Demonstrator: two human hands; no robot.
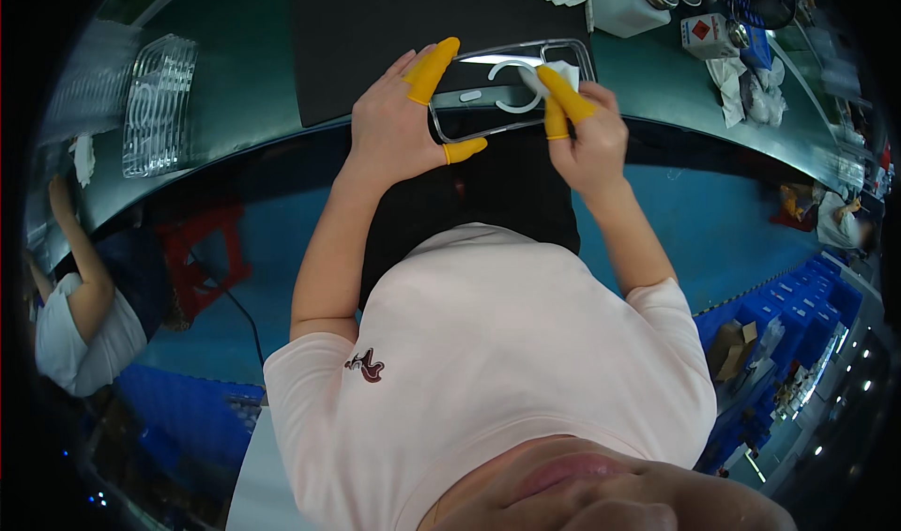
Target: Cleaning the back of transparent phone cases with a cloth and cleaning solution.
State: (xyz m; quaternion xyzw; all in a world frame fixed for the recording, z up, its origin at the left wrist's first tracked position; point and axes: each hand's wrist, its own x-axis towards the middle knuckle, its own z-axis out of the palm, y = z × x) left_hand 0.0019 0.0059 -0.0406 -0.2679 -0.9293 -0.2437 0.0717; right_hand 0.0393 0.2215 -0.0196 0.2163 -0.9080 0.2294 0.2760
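A clear phone case [492, 133] with a white ring [518, 109] on its back is held up over the front edge of the workbench. My left hand [394, 123] grips its left end, index finger at the upper edge and thumb at the lower one. Yellow finger cots cover fingertips on both hands. At the case's right side, my right hand [589, 135] is closed, pinching a white wipe [566, 71] against the case beside the ring. The right fingers partly hide the wipe and the case's right end.
A black mat [375, 24] covers the bench's middle. Clear cases [160, 109] stand in a row at left. A white pump bottle [631, 7], a smaller white container [704, 37] and crumpled tissue [727, 90] lie right. A co-worker [84, 325] sits left near a red stool [206, 261].
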